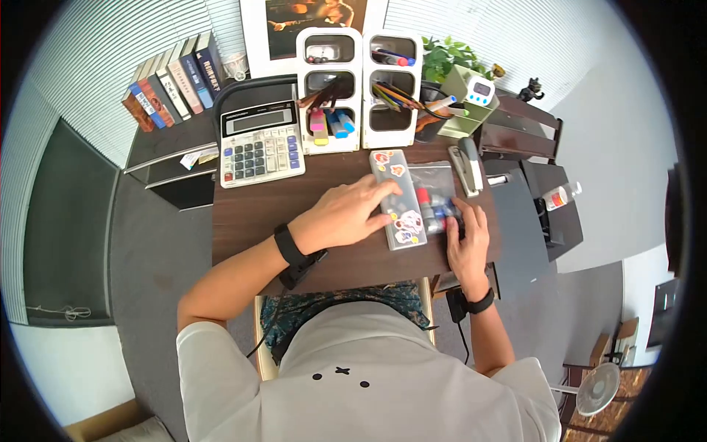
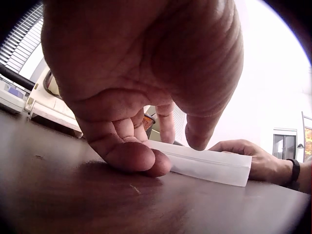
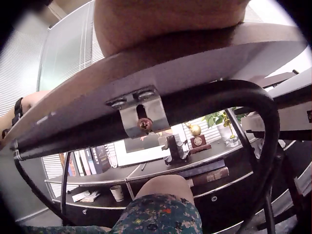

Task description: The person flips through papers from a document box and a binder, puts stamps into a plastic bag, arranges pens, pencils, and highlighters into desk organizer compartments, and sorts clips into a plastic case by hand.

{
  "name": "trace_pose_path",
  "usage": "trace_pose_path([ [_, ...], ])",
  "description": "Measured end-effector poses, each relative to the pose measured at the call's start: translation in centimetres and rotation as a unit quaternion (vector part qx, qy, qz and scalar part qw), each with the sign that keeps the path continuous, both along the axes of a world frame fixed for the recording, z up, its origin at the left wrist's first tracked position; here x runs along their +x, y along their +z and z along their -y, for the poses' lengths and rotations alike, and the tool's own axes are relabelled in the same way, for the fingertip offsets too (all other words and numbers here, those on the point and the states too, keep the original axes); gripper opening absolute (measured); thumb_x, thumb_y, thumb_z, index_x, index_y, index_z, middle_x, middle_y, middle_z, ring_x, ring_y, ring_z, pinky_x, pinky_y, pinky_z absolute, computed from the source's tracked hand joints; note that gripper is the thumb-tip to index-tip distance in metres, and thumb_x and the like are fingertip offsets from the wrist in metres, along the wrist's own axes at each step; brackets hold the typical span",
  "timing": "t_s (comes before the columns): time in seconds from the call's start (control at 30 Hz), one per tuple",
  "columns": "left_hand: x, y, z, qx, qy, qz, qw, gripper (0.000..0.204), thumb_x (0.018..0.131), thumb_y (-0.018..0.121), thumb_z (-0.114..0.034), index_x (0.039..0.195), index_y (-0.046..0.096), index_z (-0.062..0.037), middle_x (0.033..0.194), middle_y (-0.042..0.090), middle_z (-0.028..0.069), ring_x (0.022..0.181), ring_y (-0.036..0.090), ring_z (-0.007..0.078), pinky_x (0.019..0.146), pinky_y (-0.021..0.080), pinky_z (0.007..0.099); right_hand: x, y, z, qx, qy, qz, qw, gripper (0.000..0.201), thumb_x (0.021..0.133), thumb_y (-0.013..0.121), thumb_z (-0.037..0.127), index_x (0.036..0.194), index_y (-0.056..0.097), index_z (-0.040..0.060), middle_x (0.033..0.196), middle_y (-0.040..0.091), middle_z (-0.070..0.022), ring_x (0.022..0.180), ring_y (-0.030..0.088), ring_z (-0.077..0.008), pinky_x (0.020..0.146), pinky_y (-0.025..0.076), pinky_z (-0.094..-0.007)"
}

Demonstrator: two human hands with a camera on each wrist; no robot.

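A frosted plastic pencil case [image 1: 407, 210] with cartoon stickers lies lengthwise on the desk. My left hand [image 1: 346, 210] reaches over its left side, index finger on the lid and thumb at the near left edge. In the left wrist view, bent fingers of the left hand [image 2: 146, 97] rest on the tabletop beside the case [image 2: 209, 165]. Right of the case is a clear plastic bag [image 1: 434, 177] holding several small items with red, blue and dark parts. My right hand [image 1: 468, 239] touches the bag's right side with thumb and fingertips. The right wrist view hides its fingers behind the desk.
A calculator [image 1: 261, 151] stands at the left, beside white organizers [image 1: 329, 144] holding pens and highlighters. The stapler [image 1: 466, 168] lies beyond my right hand. Behind it are a pen cup [image 1: 429, 127] and a green holder with a timer [image 1: 480, 90]. The desk's front edge [image 1: 331, 283] is near my body.
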State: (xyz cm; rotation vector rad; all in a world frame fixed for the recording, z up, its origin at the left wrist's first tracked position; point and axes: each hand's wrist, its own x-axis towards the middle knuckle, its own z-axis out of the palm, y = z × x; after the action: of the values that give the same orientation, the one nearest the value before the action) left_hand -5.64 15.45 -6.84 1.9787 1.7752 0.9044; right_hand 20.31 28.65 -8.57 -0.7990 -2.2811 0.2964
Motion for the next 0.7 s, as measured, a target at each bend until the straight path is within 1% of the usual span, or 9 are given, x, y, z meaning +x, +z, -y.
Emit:
trace_pose_path([
  [0.23, -0.9, 0.0, -0.1, -0.021, -0.022, -0.032, 0.999, 0.038, 0.098, 0.072, -0.021, 0.132, 0.059, -0.0137, 0.118, 0.07, 0.0178, 0.102, 0.071, 0.034, 0.087, 0.056, 0.0485, 0.5, -0.5, -0.1, 0.046, 0.024, 0.004, 0.999, 0.032, 0.096, 0.07, 0.009, 0.127, 0.068, 0.0008, 0.109, 0.067, -0.0201, 0.102, 0.062, -0.0415, 0.091, 0.051, -0.0483],
  [0.33, -1.6, 1.4, 0.3, -0.076, -0.038, -0.057, 0.995, 0.05, 0.091, 0.078, -0.013, 0.137, 0.058, -0.0168, 0.123, 0.065, 0.0174, 0.102, 0.071, 0.0348, 0.086, 0.056, 0.0449, 0.6, -0.7, -0.1, 0.074, 0.046, -0.008, 0.996, 0.032, 0.096, 0.071, 0.011, 0.127, 0.069, 0.0007, 0.11, 0.068, -0.0199, 0.103, 0.063, -0.0415, 0.092, 0.051, -0.0483],
  [0.37, -1.1, 2.1, 0.7, -0.099, -0.015, -0.068, 0.993, 0.058, 0.086, 0.081, -0.01, 0.139, 0.058, -0.0179, 0.135, 0.056, 0.0185, 0.118, 0.066, 0.0374, 0.097, 0.054, 0.0447, 0.6, -0.8, 0.0, 0.072, 0.044, -0.012, 0.996, 0.031, 0.096, 0.071, 0.012, 0.125, 0.07, 0.0002, 0.111, 0.07, -0.0201, 0.104, 0.064, -0.0411, 0.093, 0.052, -0.0477],
  [0.4, -1.6, 0.1, 0.2, 0.032, -0.019, -0.145, 0.989, 0.064, 0.08, 0.084, -0.008, 0.138, 0.059, -0.0178, 0.148, 0.048, 0.0197, 0.136, 0.054, 0.0393, 0.112, 0.047, 0.0456, 0.7, -0.9, 0.1, 0.071, 0.043, -0.015, 0.996, 0.031, 0.096, 0.071, 0.012, 0.125, 0.07, 0.0002, 0.111, 0.07, -0.0201, 0.104, 0.064, -0.0411, 0.093, 0.052, -0.0477],
  [0.47, -0.5, 1.0, 0.3, 0.04, -0.025, -0.168, 0.985, 0.071, 0.074, 0.084, -0.005, 0.139, 0.059, -0.016, 0.155, 0.044, 0.0197, 0.147, 0.042, 0.041, 0.123, 0.037, 0.0472, 0.9, -1.3, -0.2, 0.081, 0.058, -0.018, 0.995, 0.031, 0.096, 0.072, 0.014, 0.124, 0.071, 0.0, 0.111, 0.071, -0.02, 0.106, 0.064, -0.0409, 0.095, 0.053, -0.0472],
  [0.53, -0.3, -0.7, -1.0, 0.095, -0.049, -0.173, 0.979, 0.071, 0.072, 0.082, -0.005, 0.14, 0.06, -0.0132, 0.156, 0.046, 0.0186, 0.145, 0.044, 0.0412, 0.122, 0.038, 0.0484, 0.8, -1.4, -0.3, 0.09, 0.056, -0.026, 0.994, 0.031, 0.097, 0.071, 0.017, 0.123, 0.071, 0.0002, 0.112, 0.071, -0.0209, 0.107, 0.064, -0.0417, 0.096, 0.053, -0.0478],
  [0.6, 0.1, -1.4, -1.6, 0.143, -0.071, -0.264, 0.951, 0.068, 0.075, 0.079, -0.009, 0.14, 0.06, -0.0129, 0.147, 0.056, 0.0179, 0.145, 0.044, 0.0417, 0.12, 0.04, 0.0489, 1.2, -2.0, -0.5, 0.102, 0.064, -0.026, 0.992, 0.032, 0.098, 0.069, 0.019, 0.124, 0.071, -0.0002, 0.113, 0.071, -0.0222, 0.108, 0.064, -0.0432, 0.097, 0.052, -0.0487],
  [0.63, 0.2, -0.5, -2.0, 0.108, -0.105, -0.248, 0.957, 0.063, 0.077, 0.079, -0.014, 0.138, 0.061, -0.0117, 0.137, 0.063, 0.0175, 0.14, 0.05, 0.0417, 0.117, 0.043, 0.05, 1.4, -2.5, -0.8, 0.116, 0.07, -0.029, 0.99, 0.033, 0.099, 0.068, 0.02, 0.124, 0.071, -0.0005, 0.114, 0.07, -0.023, 0.11, 0.064, -0.0439, 0.098, 0.052, -0.0492],
  [0.7, 0.1, 0.0, -0.6, 0.106, -0.063, -0.266, 0.956, 0.06, 0.076, 0.083, -0.022, 0.131, 0.064, -0.0077, 0.131, 0.066, 0.0189, 0.127, 0.058, 0.0422, 0.107, 0.048, 0.0495, 1.3, -2.7, -0.8, 0.105, 0.068, -0.046, 0.991, 0.033, 0.099, 0.068, 0.02, 0.124, 0.07, -0.0019, 0.113, 0.069, -0.0245, 0.112, 0.063, -0.0443, 0.099, 0.052, -0.0491],
])
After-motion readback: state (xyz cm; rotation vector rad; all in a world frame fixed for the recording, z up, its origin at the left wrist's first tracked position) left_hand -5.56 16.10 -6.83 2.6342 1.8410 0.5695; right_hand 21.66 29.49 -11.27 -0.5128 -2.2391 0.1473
